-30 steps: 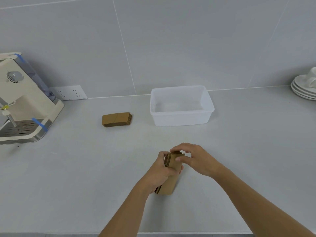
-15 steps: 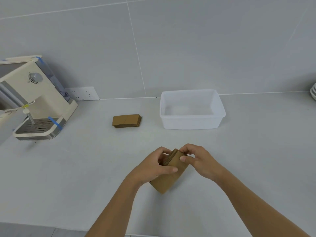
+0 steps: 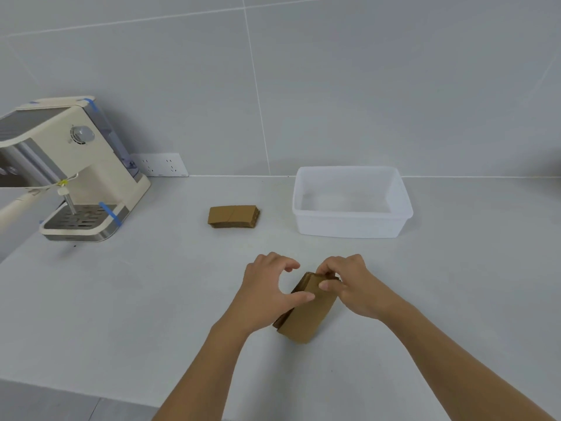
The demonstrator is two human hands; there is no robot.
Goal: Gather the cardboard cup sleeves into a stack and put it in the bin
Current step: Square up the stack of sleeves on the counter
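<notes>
Looks like we're mid-gather: the right hand (image 3: 353, 284) pinches the far end of a small stack of cup sleeves (image 3: 306, 311) on the counter (image 3: 121, 299), thumb on top. The left hand (image 3: 268, 291) is loosely curled, thumb tip touching the stack's side, fingers spread off it. A second pile of sleeves (image 3: 233, 216) sits well apart, left of the empty bin (image 3: 352, 205). Next I'd guess square up, fetch that pile, merge, then drop it all in
</notes>
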